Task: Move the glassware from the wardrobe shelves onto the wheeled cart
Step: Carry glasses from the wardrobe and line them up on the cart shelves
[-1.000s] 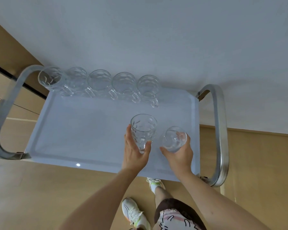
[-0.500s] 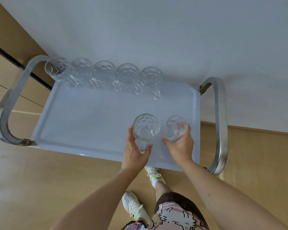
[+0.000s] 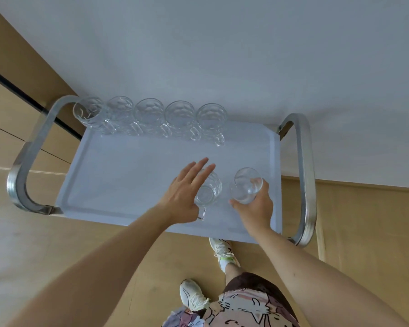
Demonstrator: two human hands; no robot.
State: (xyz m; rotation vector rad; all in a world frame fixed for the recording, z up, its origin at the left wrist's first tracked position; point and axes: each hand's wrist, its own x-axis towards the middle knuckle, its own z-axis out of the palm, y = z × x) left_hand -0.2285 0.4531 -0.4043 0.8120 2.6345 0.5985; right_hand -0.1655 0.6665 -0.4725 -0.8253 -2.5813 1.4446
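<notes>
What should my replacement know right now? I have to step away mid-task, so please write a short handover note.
Left hand: open, fingers straight beside the handled mug standing on the cart tray.
Right hand: holds a tilted glass above the tray.
Done: five mugs in a row along the far edge, plus the near mug.
Left: set down the held glass; the wardrobe shelves are out of view, so check them.

Clear faceted glass mugs [image 3: 149,115]; glossy white plastic tray [image 3: 118,175]; brushed metal handles [image 3: 305,175]; wood floor [image 3: 21,237].
</notes>
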